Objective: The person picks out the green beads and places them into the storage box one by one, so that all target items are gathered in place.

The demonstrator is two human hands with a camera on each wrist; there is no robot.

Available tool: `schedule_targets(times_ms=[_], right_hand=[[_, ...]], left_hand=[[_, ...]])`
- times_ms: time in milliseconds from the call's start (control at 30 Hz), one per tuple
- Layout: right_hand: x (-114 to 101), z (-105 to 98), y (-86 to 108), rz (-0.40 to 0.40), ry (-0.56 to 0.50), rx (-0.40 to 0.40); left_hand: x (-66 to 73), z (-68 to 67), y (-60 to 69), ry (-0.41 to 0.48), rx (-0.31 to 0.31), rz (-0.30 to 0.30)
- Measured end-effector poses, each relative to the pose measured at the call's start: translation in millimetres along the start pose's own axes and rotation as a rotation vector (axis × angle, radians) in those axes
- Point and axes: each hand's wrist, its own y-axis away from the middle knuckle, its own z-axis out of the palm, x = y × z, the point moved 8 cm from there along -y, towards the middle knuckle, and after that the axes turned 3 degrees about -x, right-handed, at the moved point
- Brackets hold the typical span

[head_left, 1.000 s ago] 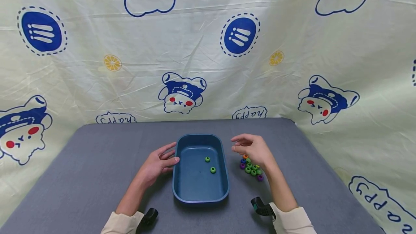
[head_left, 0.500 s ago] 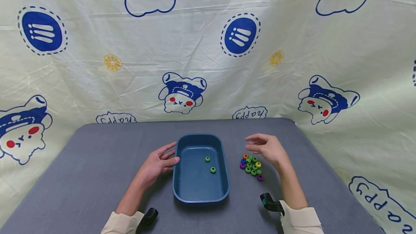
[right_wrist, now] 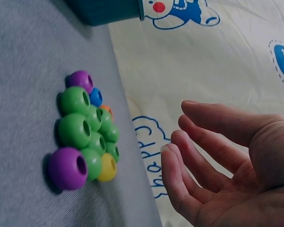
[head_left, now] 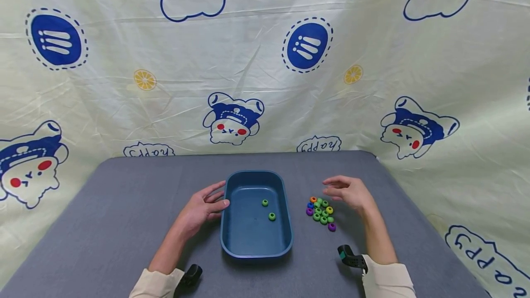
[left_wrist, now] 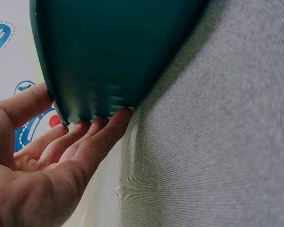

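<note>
A blue tray (head_left: 256, 240) stands on the table with two green beads (head_left: 272, 216) inside. My left hand (head_left: 198, 210) touches its left side; in the left wrist view the fingertips rest against the tray wall (left_wrist: 99, 56), the thumb at its rim. Right of the tray lies a cluster of beads, several green (head_left: 324, 220), two purple (head_left: 331, 227), one yellow (head_left: 329, 209), one blue, one orange (head_left: 313, 199). Beyond and right of them my right hand (head_left: 349, 192) hovers, fingers loosely bent, holding nothing; the right wrist view shows a gap between thumb and fingers.
The grey table (head_left: 136, 215) spreads out on both sides of the tray. Behind its far edge hangs a pale curtain (head_left: 256, 59) with printed bears. Black bands (head_left: 349, 257) are on both wrists.
My right hand has moved to the right, away from the tray, uncovering the yellow bead and others in the cluster. The left hand and tray have stayed in place.
</note>
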Motion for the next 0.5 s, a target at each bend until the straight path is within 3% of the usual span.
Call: schedule_targets(times_ms=[500], right_hand=[[27.9, -5.4, -3.6, 0.093, 0.023, 0.024]], left_hand=[[0.5, 0.2, 0.2, 0.007, -0.007, 0.009]])
